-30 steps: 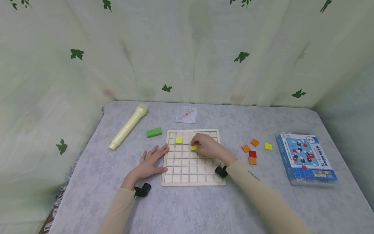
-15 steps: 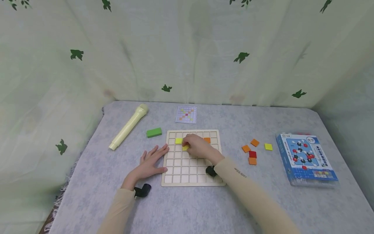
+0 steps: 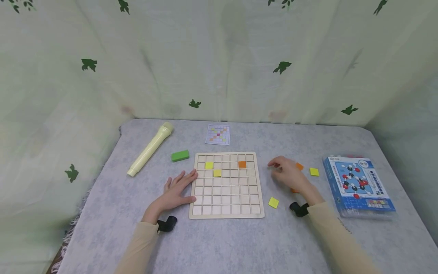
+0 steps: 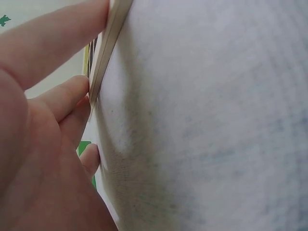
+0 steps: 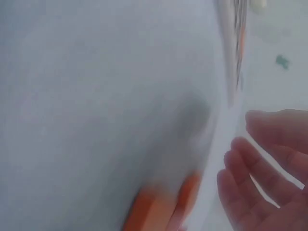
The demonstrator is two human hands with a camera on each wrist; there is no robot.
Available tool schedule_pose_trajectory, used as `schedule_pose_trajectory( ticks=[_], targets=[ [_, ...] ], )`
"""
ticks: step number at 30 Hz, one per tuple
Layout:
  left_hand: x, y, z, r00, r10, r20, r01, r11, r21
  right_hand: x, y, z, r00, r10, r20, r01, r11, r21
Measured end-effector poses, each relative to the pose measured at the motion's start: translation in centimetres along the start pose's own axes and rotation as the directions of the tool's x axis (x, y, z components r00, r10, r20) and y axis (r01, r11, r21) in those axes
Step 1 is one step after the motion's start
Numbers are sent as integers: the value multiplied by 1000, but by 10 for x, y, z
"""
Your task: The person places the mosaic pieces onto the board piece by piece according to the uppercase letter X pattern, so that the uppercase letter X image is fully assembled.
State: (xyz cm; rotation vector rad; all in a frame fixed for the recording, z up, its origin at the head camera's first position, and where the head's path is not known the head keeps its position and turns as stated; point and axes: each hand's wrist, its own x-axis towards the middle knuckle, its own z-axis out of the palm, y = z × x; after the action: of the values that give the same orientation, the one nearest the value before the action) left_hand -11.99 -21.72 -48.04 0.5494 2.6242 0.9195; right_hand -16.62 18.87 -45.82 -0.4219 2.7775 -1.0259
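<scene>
My left hand point(image 3: 176, 192) lies with spread fingers against the left edge of a wooden grid board point(image 3: 226, 217); the left wrist view shows fingertips point(image 4: 79, 86) touching its rim. Over the table right of the board hovers my right hand point(image 3: 291, 176), its fingers loosely bent and nothing between them in the right wrist view. Two yellow tiles sit on the board, an upper one point(image 3: 209, 165) and a lower one point(image 3: 217, 173), plus an orange tile point(image 3: 242, 164). Loose orange tiles point(image 5: 151, 209) lie under the right hand, partly hidden. The red tile seen earlier is covered in the head view.
Yellow tiles lie right of the board, one nearer point(image 3: 273, 202) and one farther point(image 3: 314, 172). A boxed molecule set point(image 3: 357, 186) stands at the right. Behind the board are a pattern card point(image 3: 218, 134), a green block point(image 3: 180, 155) and a pale yellow microphone-shaped tube point(image 3: 150, 149).
My right hand slid a yellow tile left on the board, let go of it, and moved right over the loose tiles. A yellow tile beside the board came into view. The left hand stayed put.
</scene>
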Motion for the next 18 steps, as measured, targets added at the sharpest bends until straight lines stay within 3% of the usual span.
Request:
schedule_pose_trajectory(
  ticks=[4,9,13,18],
  targets=[
    [0,0,0,1000,-1,-1,1,1000,1,-18,24,-14,998,29,-50,-36,991,-126],
    [-1,0,-1,1000,3,-3,-3,1000,-7,-21,29,-15,998,30,-47,-39,978,-207],
    [-1,1,-1,1000,8,-1,-8,1000,-14,-13,20,-9,999,1,-49,-10,984,-177],
    [-1,1,-1,1000,8,-6,-8,1000,-13,3,-14,7,997,-78,3,78,995,-61]
  ],
)
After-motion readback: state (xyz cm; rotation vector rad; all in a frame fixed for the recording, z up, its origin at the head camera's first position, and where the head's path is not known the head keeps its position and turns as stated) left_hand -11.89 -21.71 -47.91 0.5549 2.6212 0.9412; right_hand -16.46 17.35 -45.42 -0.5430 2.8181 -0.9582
